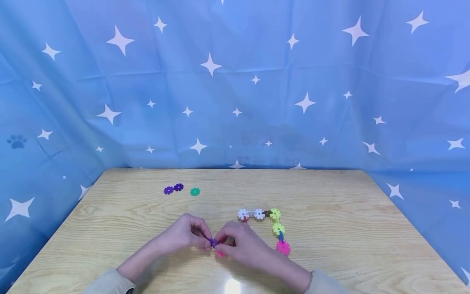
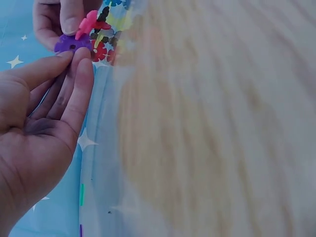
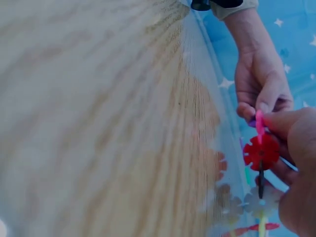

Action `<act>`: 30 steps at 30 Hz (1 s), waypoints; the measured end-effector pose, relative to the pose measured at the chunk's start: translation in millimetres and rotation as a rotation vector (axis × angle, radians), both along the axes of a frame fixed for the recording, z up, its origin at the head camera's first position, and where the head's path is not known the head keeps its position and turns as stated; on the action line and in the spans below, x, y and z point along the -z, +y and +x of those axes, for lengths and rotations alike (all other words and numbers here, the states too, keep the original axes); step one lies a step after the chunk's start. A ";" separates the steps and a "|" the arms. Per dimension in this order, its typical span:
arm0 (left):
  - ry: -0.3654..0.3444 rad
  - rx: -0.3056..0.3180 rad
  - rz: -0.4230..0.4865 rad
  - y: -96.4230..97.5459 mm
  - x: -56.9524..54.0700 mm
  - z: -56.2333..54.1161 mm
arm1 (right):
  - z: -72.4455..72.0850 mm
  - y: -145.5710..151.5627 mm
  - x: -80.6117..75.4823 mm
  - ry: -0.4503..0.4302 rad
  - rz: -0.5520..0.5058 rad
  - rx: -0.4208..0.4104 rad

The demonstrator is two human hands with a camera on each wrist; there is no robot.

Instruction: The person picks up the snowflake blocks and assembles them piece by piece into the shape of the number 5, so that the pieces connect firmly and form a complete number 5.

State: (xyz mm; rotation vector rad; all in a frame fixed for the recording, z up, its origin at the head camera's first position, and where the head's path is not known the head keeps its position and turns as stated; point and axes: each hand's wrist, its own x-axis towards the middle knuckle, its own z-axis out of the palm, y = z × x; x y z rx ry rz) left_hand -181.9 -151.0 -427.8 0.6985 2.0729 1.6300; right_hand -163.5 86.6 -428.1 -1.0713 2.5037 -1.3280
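Observation:
My left hand point(image 1: 189, 233) pinches a purple snowflake disc point(image 2: 73, 44) by its edge between thumb and fingers. Close against it, my right hand point(image 1: 244, 243) pinches a pink snowflake disc point(image 3: 259, 127), which meets the purple one. A red disc point(image 3: 261, 152) and a dark disc point(image 3: 261, 183), seen edge-on, follow the pink one. From there the linked discs run on across the table, with white discs point(image 1: 259, 214), yellow-green discs point(image 1: 278, 229), a blue disc point(image 1: 281, 236) and another pink disc point(image 1: 283, 248). The right hand hides part of this chain.
Two joined purple discs point(image 1: 173, 188) lie toward the back left of the wooden table point(image 1: 330, 204). A single green disc point(image 1: 195, 192) is just right of them. Behind the table hangs a blue curtain point(image 1: 235, 90) with white stars.

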 end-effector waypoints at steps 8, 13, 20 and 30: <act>0.050 -0.017 -0.129 -18.5 -6.8 -11.8 | -1.4 1.1 2.2 0.018 -0.003 -0.024; 0.116 -0.187 -0.178 -46.1 -2.3 -37.1 | -1.8 3.6 1.9 -0.005 -0.009 -0.035; 0.150 -0.413 -0.223 -54.2 8.1 -71.2 | -2.0 7.5 2.4 0.071 0.014 -0.031; 0.277 -0.478 -0.411 -25.6 5.4 -95.5 | 0.0 7.9 3.0 0.093 0.019 -0.052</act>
